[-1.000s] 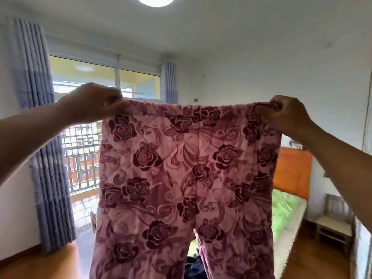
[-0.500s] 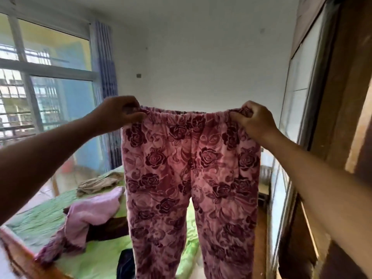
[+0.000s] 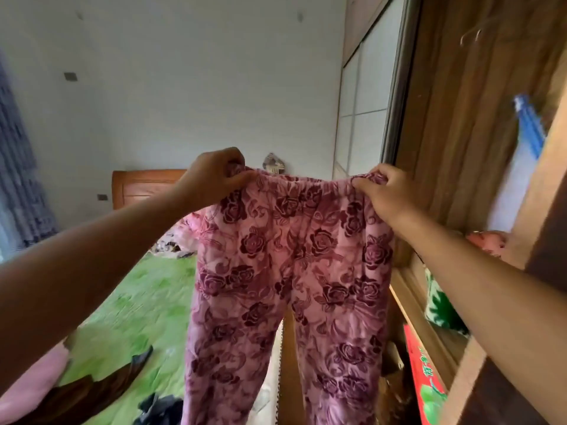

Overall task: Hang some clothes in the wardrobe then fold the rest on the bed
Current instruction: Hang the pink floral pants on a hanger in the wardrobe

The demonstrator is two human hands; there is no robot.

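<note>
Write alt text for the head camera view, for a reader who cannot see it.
A left hand and a right hand hold pink rose-patterned trousers up by the waistband, one at each end, legs hanging down. Behind lies a bed with a green cover and scattered clothes; a wooden wardrobe stands open on the right.

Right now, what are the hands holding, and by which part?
The pink flowered trousers, held up by the waistband: the left hand pinches its left end, the right hand its right end.
</note>
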